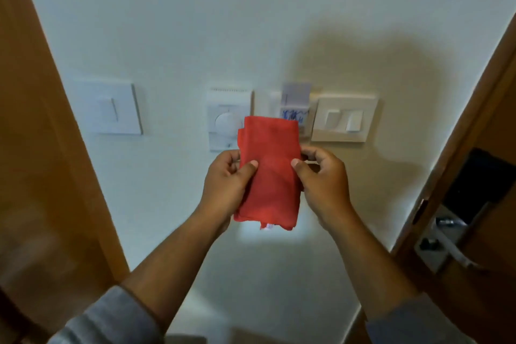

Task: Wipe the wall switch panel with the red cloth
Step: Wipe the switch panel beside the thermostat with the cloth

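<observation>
A folded red cloth (269,173) is held upright in front of the white wall, a little short of it. My left hand (223,184) grips its left edge and my right hand (325,184) grips its right edge, thumbs on the front. Behind the cloth, a row of panels sits on the wall: a white double rocker switch panel (344,119) at the right, a key-card holder (296,106) with a card in it, and a round dial panel (227,120) partly hidden by the cloth. A single switch panel (111,107) is further left.
A wooden frame (42,120) borders the wall on the left. At the right stands a wooden door (480,148) with a black lock plate and a metal handle (452,251). A low wall light (251,234) glows below the cloth.
</observation>
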`<state>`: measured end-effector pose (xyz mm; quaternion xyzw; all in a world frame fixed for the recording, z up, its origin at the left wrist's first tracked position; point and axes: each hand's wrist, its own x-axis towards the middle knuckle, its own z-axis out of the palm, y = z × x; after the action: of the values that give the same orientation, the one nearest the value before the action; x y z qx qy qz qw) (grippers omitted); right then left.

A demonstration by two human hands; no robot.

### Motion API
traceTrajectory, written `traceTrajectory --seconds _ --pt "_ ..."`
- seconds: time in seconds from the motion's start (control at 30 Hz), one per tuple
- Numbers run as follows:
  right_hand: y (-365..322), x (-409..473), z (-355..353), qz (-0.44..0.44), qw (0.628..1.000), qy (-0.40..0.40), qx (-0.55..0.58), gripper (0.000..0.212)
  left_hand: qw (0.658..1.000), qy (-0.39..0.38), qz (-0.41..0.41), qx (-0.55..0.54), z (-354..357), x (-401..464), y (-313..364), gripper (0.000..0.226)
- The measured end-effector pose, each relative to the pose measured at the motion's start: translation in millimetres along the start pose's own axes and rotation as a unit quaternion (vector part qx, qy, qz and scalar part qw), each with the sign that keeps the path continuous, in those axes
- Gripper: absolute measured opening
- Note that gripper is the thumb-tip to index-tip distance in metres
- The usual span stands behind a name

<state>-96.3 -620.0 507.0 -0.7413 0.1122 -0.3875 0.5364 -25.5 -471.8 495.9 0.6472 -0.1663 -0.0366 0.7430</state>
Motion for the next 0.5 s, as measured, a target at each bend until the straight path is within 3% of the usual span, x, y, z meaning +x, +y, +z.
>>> traceTrajectory --seconds 0.17,0.3,0.4,0.5 --pt "0 42 -19 -0.159 0.985 0.052 -0.039 0.041 0.996 0.024 0.073 0.049 37 28 17 0.006" --pt "10 68 -18 -0.316 0.919 0.119 -0.203 0.021 0.98 0.04 0.115 0.159 51 51 21 0.013" --pt "16 73 -5 -0.325 0.862 0.175 -0.348 0.028 0.964 0.043 0.143 0.218 55 59 21 0.007" --pt "21 70 9 -0.314 0.835 0.187 -0.412 0.032 0.951 0.022 0.156 0.267 55 60 22 0.006"
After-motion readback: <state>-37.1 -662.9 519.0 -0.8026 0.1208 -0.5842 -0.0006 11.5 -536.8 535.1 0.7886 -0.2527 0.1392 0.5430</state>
